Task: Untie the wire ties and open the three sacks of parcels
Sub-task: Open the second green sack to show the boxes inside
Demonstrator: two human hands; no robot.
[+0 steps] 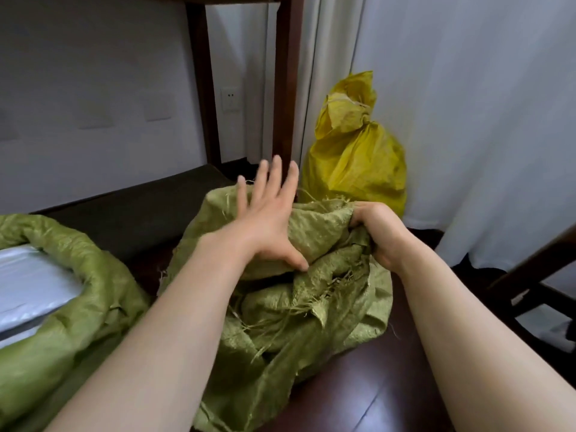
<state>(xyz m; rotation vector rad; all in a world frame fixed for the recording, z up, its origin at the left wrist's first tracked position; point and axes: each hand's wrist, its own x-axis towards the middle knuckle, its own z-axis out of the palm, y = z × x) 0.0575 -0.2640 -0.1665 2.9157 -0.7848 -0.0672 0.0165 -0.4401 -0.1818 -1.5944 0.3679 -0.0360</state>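
Only the head view to go on, so here's what I'm seeing from where I stand. The middle sack (280, 291), the olive-green woven one in the centre of the frame, sits on the dark wood floor (367, 397) with its mouth loose and frayed. I can't spot a wire tie on it anywhere, so I'd guess it's off and this is the opening-up part.

The right hand (378, 233) is closed in a fist, its grip pinching a bunch of the sack's rim just right of centre. The left hand (269, 219) is flat, fingers spread wide, palm on the fabric and thumb hooked over a fold, holding nothing.

If it were me: keep the right hand anchoring that rim, get the left fingers under the opposite edge instead of on top, then pull the two sides apart and roll the rim down. The weave is shedding strands, so tugging the frayed bits probably just rips more loose.

At the lower left of the frame, the other green sack (78, 275) has its rim rolled down and a silvery parcel (28, 294) showing, so that one looks done. The yellow sack (358, 163) stands upper right of centre by the white curtain (483, 120), neck cinched tight, not yet opened.
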